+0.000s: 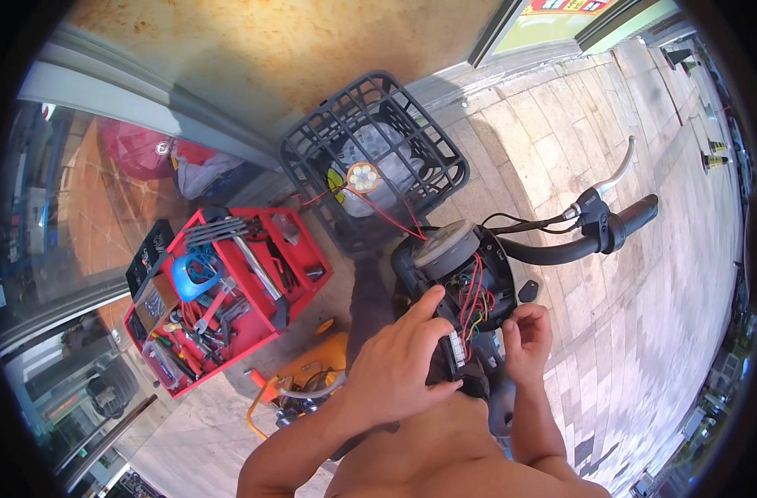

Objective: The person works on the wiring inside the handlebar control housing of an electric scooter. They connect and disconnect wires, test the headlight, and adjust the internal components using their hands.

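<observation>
My left hand [403, 344] grips a dark part whose edge carries a row of white connectors [456, 349]. One finger reaches up to the black housing of an electric bike's handlebar head [420, 270]. That housing is open, and red, yellow and green wires [475, 303] spill out toward the connectors. My right hand [528, 336] is closed in a pinch beside the wires; what lies between the fingertips, if anything, is too small to name. Just above it hangs a black key [528, 290]. A round grey unit [447, 247] sits at the head's far side.
A black basket [455, 170] at the front holds a clear plastic bag and a round LED lamp [362, 177] on red wires. A red toolbox [266, 332] full of tools stands left, beside an orange machine [324, 365]. The right handlebar [552, 249] extends right with its brake lever.
</observation>
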The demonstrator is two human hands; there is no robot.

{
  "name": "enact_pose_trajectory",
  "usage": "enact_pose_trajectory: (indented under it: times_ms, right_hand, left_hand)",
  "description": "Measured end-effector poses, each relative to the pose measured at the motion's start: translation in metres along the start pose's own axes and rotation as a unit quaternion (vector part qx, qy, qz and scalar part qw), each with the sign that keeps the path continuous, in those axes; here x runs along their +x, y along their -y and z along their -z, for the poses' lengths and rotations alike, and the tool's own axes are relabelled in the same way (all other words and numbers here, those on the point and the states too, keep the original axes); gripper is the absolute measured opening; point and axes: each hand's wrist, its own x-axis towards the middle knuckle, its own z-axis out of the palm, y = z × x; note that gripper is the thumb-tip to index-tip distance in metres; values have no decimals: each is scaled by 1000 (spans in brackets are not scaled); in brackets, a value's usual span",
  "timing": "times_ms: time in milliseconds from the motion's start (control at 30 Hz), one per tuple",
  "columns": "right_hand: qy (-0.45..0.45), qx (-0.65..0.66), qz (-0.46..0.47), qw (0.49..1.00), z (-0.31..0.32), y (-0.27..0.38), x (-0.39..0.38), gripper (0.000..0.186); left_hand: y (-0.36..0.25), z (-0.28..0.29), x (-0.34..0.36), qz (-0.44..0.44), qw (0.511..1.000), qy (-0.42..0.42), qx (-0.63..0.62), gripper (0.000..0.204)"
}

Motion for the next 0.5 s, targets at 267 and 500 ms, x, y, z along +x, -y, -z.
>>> enact_pose_trajectory:
  times_ms: [267,500]
  right_hand:
    - [-18,-23,29,999,-5,-1,1,24]
    - [-25,-5,22,999,-8,-4,-2,23]
  left_hand:
    - [3,-3,4,-17,1000,-16,-3,65]
    - [0,-1,5,-16,1000,-8,11,70]
